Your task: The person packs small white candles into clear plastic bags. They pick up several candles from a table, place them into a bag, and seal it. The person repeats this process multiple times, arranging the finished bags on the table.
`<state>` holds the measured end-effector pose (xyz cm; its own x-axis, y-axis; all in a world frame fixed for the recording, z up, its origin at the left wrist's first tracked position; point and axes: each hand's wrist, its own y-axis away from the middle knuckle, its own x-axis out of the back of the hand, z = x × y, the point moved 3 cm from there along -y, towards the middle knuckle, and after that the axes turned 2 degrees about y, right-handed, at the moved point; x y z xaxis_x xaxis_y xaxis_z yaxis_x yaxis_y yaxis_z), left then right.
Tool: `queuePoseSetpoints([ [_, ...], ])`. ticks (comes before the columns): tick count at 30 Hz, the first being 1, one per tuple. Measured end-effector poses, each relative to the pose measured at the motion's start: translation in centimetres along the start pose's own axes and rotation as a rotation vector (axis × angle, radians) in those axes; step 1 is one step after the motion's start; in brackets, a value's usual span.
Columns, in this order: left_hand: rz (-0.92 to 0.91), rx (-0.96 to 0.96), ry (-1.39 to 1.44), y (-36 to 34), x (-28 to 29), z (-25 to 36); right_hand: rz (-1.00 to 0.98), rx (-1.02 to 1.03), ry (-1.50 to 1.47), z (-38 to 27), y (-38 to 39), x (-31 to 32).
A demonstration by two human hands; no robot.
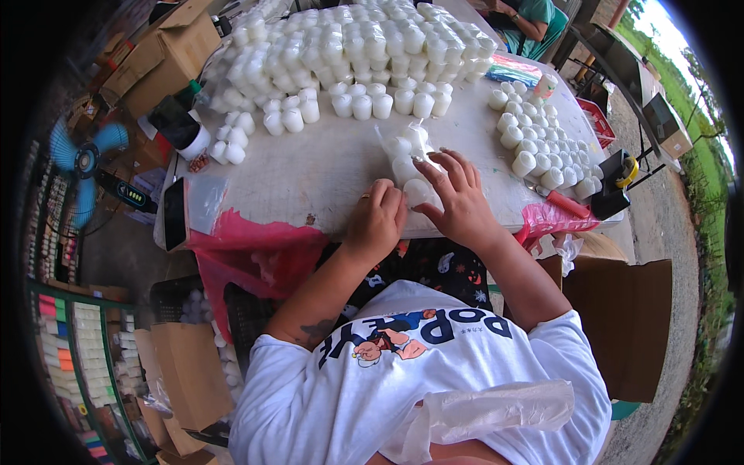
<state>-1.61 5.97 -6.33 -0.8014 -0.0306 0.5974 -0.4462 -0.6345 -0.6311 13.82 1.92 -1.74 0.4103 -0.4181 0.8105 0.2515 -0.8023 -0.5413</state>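
Observation:
In front of me on the table lies a clear plastic bag point(385, 139) holding several short white cylinders point(405, 167) that look like votive candles. My left hand point(378, 217) is closed at the near left side of the bag, its fingers pinched on what looks like the plastic. My right hand point(459, 194) rests over the right side of the bag with fingers spread, the thumb near the closest candle point(419, 191). Part of the bag is hidden under the right fingers.
Bagged white candles point(349, 43) are piled at the back of the table point(310, 163). Loose ones point(535, 139) stand in rows at right, near a red-handled tool point(568, 204). A phone point(176, 213) lies at the left edge. Cardboard boxes point(186, 372) flank me; a fan point(87, 159) stands left.

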Motion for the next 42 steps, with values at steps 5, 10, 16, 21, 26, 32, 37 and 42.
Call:
queuePoseSetpoints([
  [5, -0.026, -0.102, -0.009, 0.3, 0.4, 0.1, -0.103, 0.085, -0.034, 0.5, -0.2, -1.9],
  [10, -0.011, -0.189, -0.031, 0.7, 0.9, 0.5, -0.004, 0.092, -0.043, 0.1, 0.5, -2.7],
  [16, -0.005, -0.023, -0.196, -0.5, 1.9, 0.2, -0.025, 0.073, -0.073, -0.2, -0.4, -2.4],
  [21, -0.179, -0.035, -0.196, -0.4, 0.9, -1.3, -0.101, 0.132, 0.089, 0.3, -0.3, -3.2],
  [26, -0.255, -0.097, -0.111, -0.3, 1.3, -1.4, -0.071, 0.105, 0.098, -0.2, 0.5, -3.7],
  [32, -0.332, -0.169, -0.021, -0.1, 1.6, -1.3, 0.064, 0.126, 0.158, -1.0, 0.9, -4.2],
  [37, -0.329, -0.082, -0.017, -0.2, 1.5, -1.5, 0.074, 0.119, 0.139, -1.1, 0.5, -4.2],
  [42, -0.302, 0.089, -0.191, 0.7, 2.1, -2.1, 0.089, 0.038, 0.013, -0.7, 0.2, -2.1],
])
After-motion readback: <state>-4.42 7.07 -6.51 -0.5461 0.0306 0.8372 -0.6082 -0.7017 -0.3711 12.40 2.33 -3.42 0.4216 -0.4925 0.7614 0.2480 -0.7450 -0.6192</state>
